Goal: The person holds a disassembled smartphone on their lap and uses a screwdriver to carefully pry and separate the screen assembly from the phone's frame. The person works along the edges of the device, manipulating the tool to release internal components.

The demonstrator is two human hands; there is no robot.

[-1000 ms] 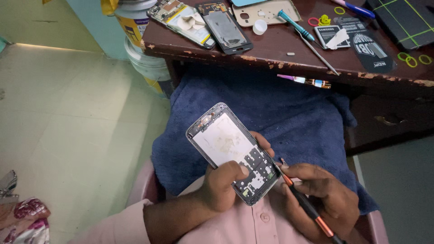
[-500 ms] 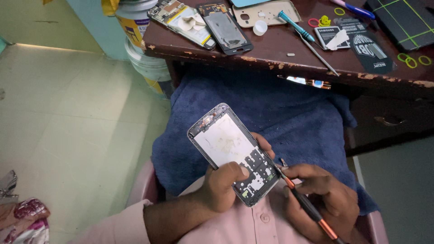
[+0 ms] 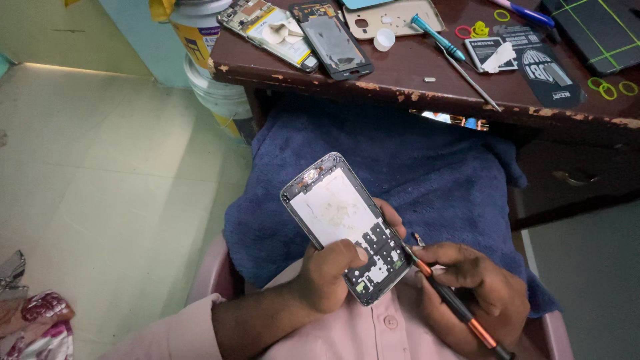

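My left hand (image 3: 333,277) grips an opened phone frame (image 3: 333,213), back side up, showing a pale metal plate and a dark circuit area near its lower end. The thumb lies across the lower part. My right hand (image 3: 473,293) holds a black screwdriver with orange bands (image 3: 453,307) like a pen. Its tip touches the phone's lower right edge. Both hands work above a dark blue towel (image 3: 427,173) spread over my lap.
A worn brown wooden table (image 3: 427,67) stands ahead with two dismantled phones (image 3: 330,40), a back cover, a blue-handled screwdriver (image 3: 437,37), a battery (image 3: 487,50) and small coloured rings. Paint buckets (image 3: 213,73) stand at its left corner. Pale tiled floor lies to the left.
The phone has tilted and shifted very slightly in my left hand. The screwdriver tip stays at the phone's lower right edge. Nothing else has moved.
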